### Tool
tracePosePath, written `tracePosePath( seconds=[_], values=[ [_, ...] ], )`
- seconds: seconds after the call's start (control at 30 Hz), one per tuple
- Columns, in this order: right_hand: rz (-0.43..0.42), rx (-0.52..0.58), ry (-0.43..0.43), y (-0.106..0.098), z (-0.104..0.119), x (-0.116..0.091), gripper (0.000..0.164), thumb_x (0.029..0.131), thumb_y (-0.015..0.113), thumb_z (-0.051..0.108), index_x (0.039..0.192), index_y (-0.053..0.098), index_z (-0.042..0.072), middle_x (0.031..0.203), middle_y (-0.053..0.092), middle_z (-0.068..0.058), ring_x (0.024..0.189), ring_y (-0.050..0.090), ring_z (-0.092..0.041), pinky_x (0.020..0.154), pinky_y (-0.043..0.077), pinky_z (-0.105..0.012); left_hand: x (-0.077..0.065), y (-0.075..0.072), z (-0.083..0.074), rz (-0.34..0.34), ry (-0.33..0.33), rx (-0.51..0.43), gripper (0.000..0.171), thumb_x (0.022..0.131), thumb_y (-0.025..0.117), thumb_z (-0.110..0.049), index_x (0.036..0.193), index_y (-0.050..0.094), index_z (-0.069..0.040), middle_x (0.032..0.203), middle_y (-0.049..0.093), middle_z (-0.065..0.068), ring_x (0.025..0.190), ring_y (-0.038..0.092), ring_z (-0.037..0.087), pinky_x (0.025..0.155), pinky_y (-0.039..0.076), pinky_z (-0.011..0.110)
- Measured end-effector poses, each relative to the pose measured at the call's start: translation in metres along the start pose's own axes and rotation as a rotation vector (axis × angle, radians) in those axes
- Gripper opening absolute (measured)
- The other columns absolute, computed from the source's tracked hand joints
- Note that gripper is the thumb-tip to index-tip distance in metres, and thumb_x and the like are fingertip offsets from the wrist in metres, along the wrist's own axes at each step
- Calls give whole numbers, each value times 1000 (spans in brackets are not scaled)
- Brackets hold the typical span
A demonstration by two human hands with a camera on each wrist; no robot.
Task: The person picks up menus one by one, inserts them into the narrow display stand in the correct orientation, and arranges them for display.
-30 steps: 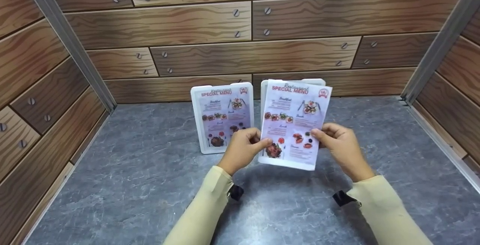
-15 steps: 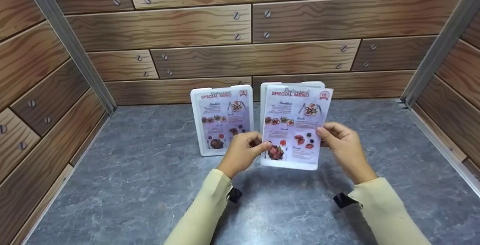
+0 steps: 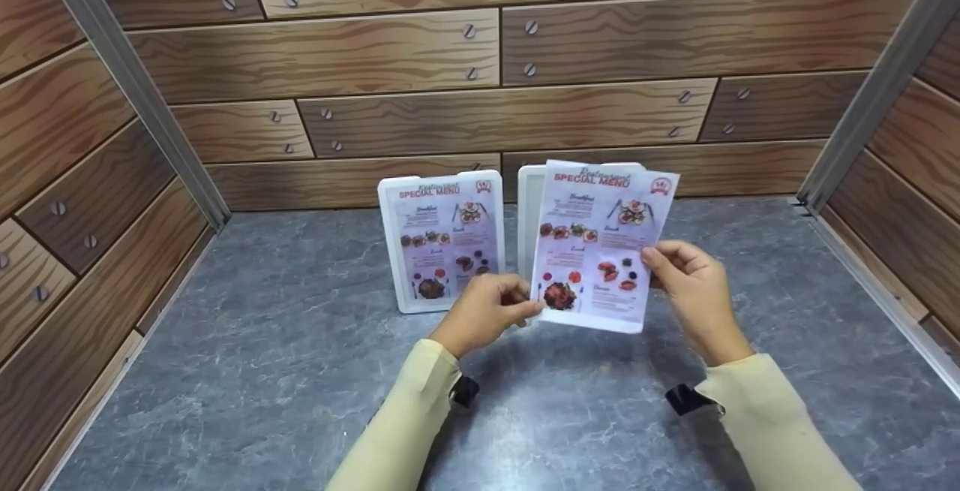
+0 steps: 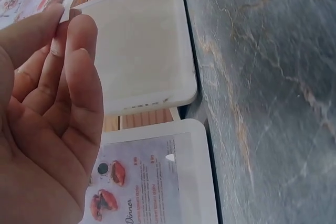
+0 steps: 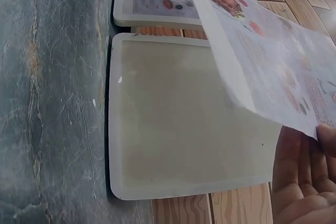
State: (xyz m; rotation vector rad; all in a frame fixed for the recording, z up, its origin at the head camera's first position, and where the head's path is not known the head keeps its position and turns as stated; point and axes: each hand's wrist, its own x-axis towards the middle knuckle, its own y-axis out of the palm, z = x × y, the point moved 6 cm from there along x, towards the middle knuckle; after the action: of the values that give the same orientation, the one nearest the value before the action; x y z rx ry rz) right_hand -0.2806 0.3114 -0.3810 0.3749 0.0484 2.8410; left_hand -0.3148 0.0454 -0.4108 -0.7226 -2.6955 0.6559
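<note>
Between both hands a paper menu sheet (image 3: 600,243) is held upright, tilted slightly, its printed side toward the head camera. My left hand (image 3: 487,311) pinches its lower left corner between thumb and fingers. The right hand (image 3: 690,296) grips the right edge, thumb in front and fingers behind. Behind the sheet stands a white-framed panel (image 3: 529,213), mostly covered in the head view; in the right wrist view this white-framed panel (image 5: 194,114) shows a plain beige face. To its left stands another white frame (image 3: 394,251) with the same menu print in it.
A grey marbled tabletop (image 3: 262,341) lies under the frames. Wood-plank-patterned walls (image 3: 405,48) close in the back and both sides, with grey metal posts (image 3: 142,93) at the corners.
The menu sheet has moved up and to the right, away from the frame behind it, whose left part now shows more. The left hand has slid to the sheet's lower corner.
</note>
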Motion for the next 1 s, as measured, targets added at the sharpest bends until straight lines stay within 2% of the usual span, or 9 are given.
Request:
tracePosePath(
  seconds=[0.03,0.2,0.4,0.53,0.7,0.87,1.0],
  values=[
    [-15,5,-5,-1,1,0,16,100,69,9,102,68,-7,82,74,1,73,72,-12,73,61,-26,0,-1,0,-6,0,-1,7,96,76,-20,92,75,-14,88,75,11,76,70,27,63,53,25],
    [-85,62,-37,-9,7,4,7,99,68,5,97,71,-1,80,73,1,72,71,-10,72,60,-24,0,-7,0,-53,18,33,5,97,74,-17,96,77,-13,86,74,5,71,67,14,65,54,25],
    [-111,132,-86,-17,12,6,14,99,67,6,106,71,-6,86,75,-3,77,71,-11,75,60,-24,1,-16,-6,-194,67,29,7,100,69,-16,102,74,-11,88,70,-6,79,64,9,74,55,27],
    [-143,162,-115,-23,13,10,16,98,68,5,108,71,-7,86,75,-5,77,71,-13,74,59,-23,4,-19,-14,-261,107,-8,17,100,66,-12,115,71,-6,102,71,2,92,66,13,82,56,31],
    [-163,181,-138,-26,11,17,15,98,67,4,109,71,-7,87,74,-7,76,70,-14,73,60,-24,10,-18,-20,-287,109,-33,42,98,68,-9,139,59,-6,127,63,14,116,61,26,97,54,39],
    [-172,224,-131,-23,15,29,8,98,67,0,104,72,-3,87,74,-7,75,70,-15,75,60,-25,16,-19,-27,-304,93,-49,56,98,67,-9,150,48,-7,140,54,13,130,54,28,108,48,39],
    [-177,250,-122,-21,28,43,6,97,69,0,102,71,-3,87,71,-7,75,68,-16,75,59,-25,22,-21,-37,-319,93,-17,62,98,68,-10,155,43,-8,146,51,13,134,51,27,112,44,37]
  ],
)
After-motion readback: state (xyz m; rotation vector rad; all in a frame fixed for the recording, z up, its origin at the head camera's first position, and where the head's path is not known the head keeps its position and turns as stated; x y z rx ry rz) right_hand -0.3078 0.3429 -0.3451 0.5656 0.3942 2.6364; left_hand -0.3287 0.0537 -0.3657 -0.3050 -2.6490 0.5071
